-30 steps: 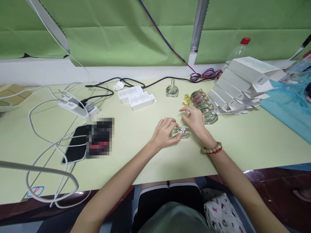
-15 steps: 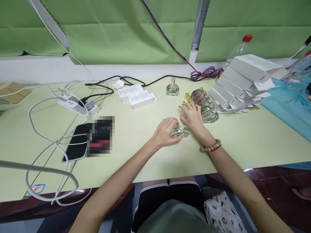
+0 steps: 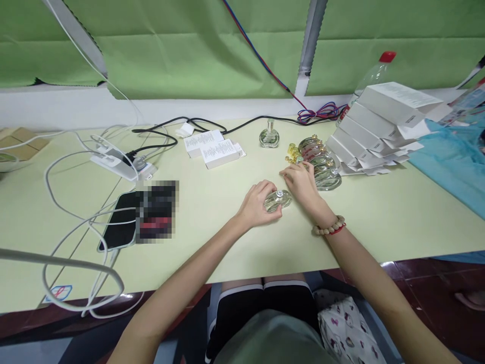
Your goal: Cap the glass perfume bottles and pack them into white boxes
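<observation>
My left hand [image 3: 258,205] is wrapped round a clear glass perfume bottle [image 3: 272,201], thumb in front and fingers behind. The bottle leans slightly, its round silvery top facing up. To its right, my right hand [image 3: 302,183] has its fingers drawn together and pointing left. Whatever lies between these fingertips is too small or hidden to make out. Small yellow caps [image 3: 292,150] lie just beyond the right hand. Behind its knuckles stands a row of glass perfume bottles [image 3: 329,181], partly covered by the hand. One more perfume bottle [image 3: 269,137] stands alone farther back.
Two white printed boxes [image 3: 222,153] lie left of the lone bottle. Open white cartons [image 3: 394,108] are stacked at the right, near a red-capped plastic bottle [image 3: 385,58] and blue cloth [image 3: 447,167]. A power strip [image 3: 113,166], white cables and a phone [image 3: 119,222] occupy the left.
The bottle in my left hand has shifted slightly left and tilted. The fingers of my right hand, spread before, have come together and moved slightly nearer to me.
</observation>
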Demonstrator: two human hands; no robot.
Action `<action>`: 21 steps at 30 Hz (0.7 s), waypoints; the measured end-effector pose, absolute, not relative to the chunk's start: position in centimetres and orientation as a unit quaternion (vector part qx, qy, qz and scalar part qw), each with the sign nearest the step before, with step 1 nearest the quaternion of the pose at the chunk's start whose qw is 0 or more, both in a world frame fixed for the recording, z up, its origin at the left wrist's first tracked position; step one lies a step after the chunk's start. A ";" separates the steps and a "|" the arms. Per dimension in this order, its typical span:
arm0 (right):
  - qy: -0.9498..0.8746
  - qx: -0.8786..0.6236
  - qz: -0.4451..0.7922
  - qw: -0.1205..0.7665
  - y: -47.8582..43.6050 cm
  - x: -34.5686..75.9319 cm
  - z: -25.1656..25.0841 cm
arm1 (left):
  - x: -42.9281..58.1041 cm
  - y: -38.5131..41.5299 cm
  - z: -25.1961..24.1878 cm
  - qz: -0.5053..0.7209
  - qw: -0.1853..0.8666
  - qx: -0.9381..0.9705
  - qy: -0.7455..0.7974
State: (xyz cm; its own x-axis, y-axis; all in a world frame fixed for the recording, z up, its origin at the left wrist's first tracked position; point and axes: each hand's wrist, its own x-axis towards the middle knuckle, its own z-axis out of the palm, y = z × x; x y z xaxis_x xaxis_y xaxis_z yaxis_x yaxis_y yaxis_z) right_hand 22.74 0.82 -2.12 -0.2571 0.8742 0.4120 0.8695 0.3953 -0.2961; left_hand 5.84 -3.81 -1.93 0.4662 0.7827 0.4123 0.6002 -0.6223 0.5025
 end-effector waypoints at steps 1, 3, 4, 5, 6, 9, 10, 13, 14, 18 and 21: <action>-0.791 -0.546 0.015 0.277 0.8 22.7 -2.1 | 5.8 -3.8 -2.0 0.314 0.146 0.841 0.416; -0.776 -0.531 0.059 0.336 0.8 22.6 -1.8 | 5.8 -3.8 -2.0 0.319 0.148 0.831 0.430; -0.761 -0.519 0.098 0.376 0.8 22.5 -1.6 | 5.7 -3.8 -2.0 0.324 0.151 0.825 0.437; -0.743 -0.502 0.148 0.417 0.7 22.3 -1.3 | 5.7 -3.8 -2.1 0.331 0.156 0.819 0.443; -0.722 -0.481 0.206 0.453 0.7 22.2 -1.0 | 5.7 -3.8 -2.1 0.339 0.162 0.810 0.450; -0.674 -0.397 0.367 0.503 0.4 21.8 -0.2 | 5.6 -3.8 -2.2 0.361 0.182 0.786 0.468; -0.669 -0.372 0.402 0.502 0.3 21.7 0.0 | 5.5 -3.7 -2.2 0.365 0.187 0.783 0.468; -0.678 -0.318 0.458 0.479 0.0 21.7 0.4 | 5.5 -3.6 -2.3 0.370 0.174 0.791 0.455; -0.685 -0.306 0.466 0.470 -0.1 21.7 0.5 | 5.4 -3.6 -2.4 0.371 0.159 0.797 0.449; -0.712 -0.284 0.465 0.443 -0.2 21.8 0.4 | 5.5 -3.5 -2.4 0.374 0.096 0.809 0.444; -0.720 -0.275 0.458 0.443 -0.1 21.9 0.4 | 5.6 -3.6 -2.4 0.375 0.081 0.805 0.453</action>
